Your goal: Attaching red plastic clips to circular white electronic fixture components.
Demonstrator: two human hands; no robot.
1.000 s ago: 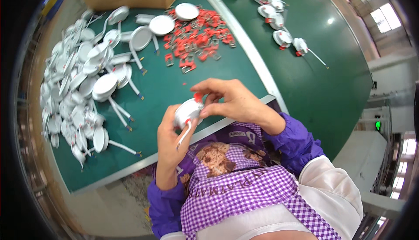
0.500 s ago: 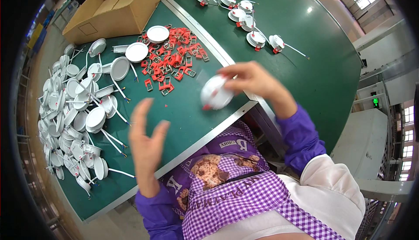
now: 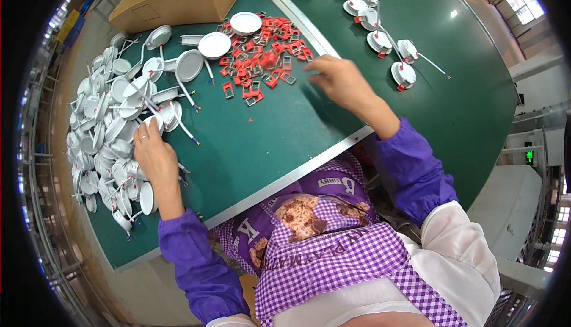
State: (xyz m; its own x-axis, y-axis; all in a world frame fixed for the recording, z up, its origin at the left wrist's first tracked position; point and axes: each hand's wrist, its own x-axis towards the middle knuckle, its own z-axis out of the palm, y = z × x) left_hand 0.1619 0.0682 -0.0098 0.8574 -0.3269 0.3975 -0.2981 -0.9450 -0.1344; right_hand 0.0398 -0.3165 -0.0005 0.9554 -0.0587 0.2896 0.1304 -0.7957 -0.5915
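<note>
Head view: my left hand (image 3: 156,159) grasping a white lamp housing (image 3: 152,126) at the pile (image 3: 110,130) edge, green worktop (image 3: 279,130).
Right hand (image 3: 340,80): released, fingers spread beside red spring clips (image 3: 262,59).
Handling: housing likely light, rigid; I'd take its rim.

Both arms reach forward in purple sleeves, spread well apart. The left hand (image 3: 153,151) lies palm down, fingers curled loosely, a ring on 1 finger. The right hand (image 3: 340,80) stretches farther out and across, palm down, fingers bent and blurred, wrist bare.
</note>
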